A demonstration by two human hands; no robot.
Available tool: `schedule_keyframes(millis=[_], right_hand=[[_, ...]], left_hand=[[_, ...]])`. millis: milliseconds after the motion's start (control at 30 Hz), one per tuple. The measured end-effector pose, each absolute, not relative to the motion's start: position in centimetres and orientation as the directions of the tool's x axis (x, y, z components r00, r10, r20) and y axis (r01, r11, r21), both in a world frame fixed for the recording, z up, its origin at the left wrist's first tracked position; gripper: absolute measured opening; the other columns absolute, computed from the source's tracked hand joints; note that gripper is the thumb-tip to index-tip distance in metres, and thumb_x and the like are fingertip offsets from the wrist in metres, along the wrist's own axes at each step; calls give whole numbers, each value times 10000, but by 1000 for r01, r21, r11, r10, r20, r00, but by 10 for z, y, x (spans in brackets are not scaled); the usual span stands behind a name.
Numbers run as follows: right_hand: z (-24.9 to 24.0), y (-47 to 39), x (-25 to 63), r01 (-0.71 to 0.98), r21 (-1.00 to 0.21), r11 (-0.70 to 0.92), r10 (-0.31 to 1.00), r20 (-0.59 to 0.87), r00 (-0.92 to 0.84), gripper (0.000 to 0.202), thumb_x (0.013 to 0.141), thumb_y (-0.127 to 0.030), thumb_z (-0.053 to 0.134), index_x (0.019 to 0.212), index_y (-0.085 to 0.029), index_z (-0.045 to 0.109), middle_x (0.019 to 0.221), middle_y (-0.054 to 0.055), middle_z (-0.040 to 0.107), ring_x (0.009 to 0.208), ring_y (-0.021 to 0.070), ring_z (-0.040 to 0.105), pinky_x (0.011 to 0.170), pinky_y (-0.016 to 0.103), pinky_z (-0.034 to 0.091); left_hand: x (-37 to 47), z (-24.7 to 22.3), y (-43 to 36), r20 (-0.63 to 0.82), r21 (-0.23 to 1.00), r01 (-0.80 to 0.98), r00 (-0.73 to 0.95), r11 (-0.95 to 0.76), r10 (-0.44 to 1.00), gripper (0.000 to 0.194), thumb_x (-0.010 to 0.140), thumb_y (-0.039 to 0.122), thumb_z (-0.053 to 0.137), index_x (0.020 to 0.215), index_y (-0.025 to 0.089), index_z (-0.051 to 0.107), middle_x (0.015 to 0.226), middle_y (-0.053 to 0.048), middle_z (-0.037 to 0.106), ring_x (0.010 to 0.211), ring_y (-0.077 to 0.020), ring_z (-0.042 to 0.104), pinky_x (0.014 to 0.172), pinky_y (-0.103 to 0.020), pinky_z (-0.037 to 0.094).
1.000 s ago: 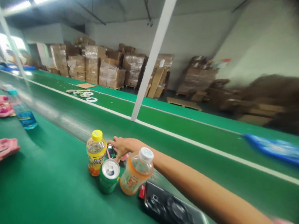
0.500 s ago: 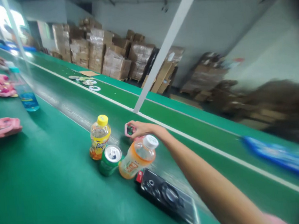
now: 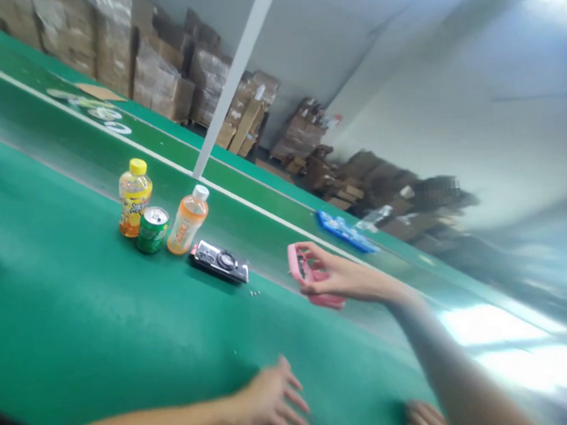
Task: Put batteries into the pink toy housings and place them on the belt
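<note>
- Pink plastic part (image 3: 304,270) sits clamped in the right hand (image 3: 342,280), thumb on top and fingers curled beneath, held just above the green table (image 3: 74,310) and well to the right of the drinks
- A second pink piece (image 3: 327,299) lies under that hand; whether it touches the palm or rests on the surface I cannot tell
- Left hand (image 3: 270,405) rests flat on the green cloth near the front edge, fingers spread apart, holding nothing
- To handle the part well, I judge the grip should stay on its outer rim so the openings are not covered, and the wrist should stay low so the part cannot drop far
- The flat left hand looks well placed to steady the body; keeping it clear of the black device (image 3: 220,262) avoids a knock
- A bottle with a yellow cap (image 3: 134,197) stands upright and shut, with orange drink only in its lower part
- The green can (image 3: 152,229) stands just beside it, apparently touching; its top is too blurred to tell whether it is opened, so its contents are unknown
- A bottle with a white cap (image 3: 187,219) leans in the picture, shut, mostly full of orange liquid
- Stacked cardboard boxes (image 3: 115,48) line the far wall, closed and wrapped; what they hold is hidden
- A blue tray (image 3: 345,231) lies beyond the white line, its contents too blurred to name
</note>
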State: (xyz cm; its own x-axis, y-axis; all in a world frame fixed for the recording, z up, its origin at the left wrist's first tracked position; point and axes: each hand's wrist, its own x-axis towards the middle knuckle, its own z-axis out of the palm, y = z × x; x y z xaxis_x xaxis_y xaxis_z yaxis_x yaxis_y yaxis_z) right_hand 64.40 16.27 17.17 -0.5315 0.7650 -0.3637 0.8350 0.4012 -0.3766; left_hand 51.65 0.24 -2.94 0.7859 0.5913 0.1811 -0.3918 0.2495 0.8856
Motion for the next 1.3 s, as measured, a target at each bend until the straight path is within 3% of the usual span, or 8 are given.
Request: schedule_keyframes(millis=[133,333,567,700,833,1000,1100,1300], right_hand=[[130,77,622,720,-382,580,678,-264,-686,739,729,-282,747,1416,-220,481,1269,96,630,914,212,677,784,332,578],[71,14,560,492,-147,858,452,-237,-860,863,683,-329,872,1459,-265,498,1339,135,564,822,211,672,587,288,525],[37,0,545,299,-63,952,286,-156,-945,1149,523,-170,995,1524,-358,464,1434,158,558,1079,345,671,796,419,597],[50,7,591,471,-317,823,468,-89,-879,1210,630,-426,977,1624,-303,297,1534,179,478,1290,387,581,992,502,563],[37,-16,629,591,-629,506,807,102,-582,510,988,-385,654,1463,-264,515,1202,82,676,880,196,692,746,344,616],[22,-64,604,675,-608,419,877,462,-128,218,1033,-246,558,1235,-272,637,1012,75,697,789,203,656,658,354,574],[27,-67,562,731,-408,546,806,494,-326,304,1013,-276,613,1314,-239,602,1074,128,718,895,279,653,736,440,564],[4,-44,519,676,-256,691,721,311,-619,134,1004,-226,603,880,-198,645,785,73,681,753,252,609,673,396,492]], left_hand=[[461,-39,18,-92,747,-507,563,431,822,782,944,828,244,1097,132,567,1113,-208,695,1013,-302,716,927,-512,564],[367,-33,-34,-356,774,-474,224,421,907,444,938,572,634,1117,166,617,1010,-105,754,864,-196,723,858,-314,544],[351,-24,-97,-243,966,41,-182,254,953,435,975,555,539,1198,197,641,1225,-115,700,977,-263,722,924,-409,566],[361,-31,-110,-24,877,470,-169,102,985,392,1047,379,410,1363,230,589,1396,-117,614,1238,-287,627,1107,-441,469],[344,-33,-78,91,723,668,158,-174,983,460,1023,287,429,1473,248,518,1505,-130,503,1288,-300,580,1080,-419,483],[326,-23,-41,59,723,592,461,-356,885,252,1023,274,467,1129,229,690,1125,-80,651,994,-228,650,902,-318,518],[336,-22,-56,80,837,498,301,-228,950,194,1023,291,499,1120,236,658,1050,-52,686,964,-212,664,893,-300,519],[375,-36,-95,-95,992,63,-200,109,975,274,931,329,654,1188,244,608,1175,-62,726,1000,-211,712,876,-301,568]])
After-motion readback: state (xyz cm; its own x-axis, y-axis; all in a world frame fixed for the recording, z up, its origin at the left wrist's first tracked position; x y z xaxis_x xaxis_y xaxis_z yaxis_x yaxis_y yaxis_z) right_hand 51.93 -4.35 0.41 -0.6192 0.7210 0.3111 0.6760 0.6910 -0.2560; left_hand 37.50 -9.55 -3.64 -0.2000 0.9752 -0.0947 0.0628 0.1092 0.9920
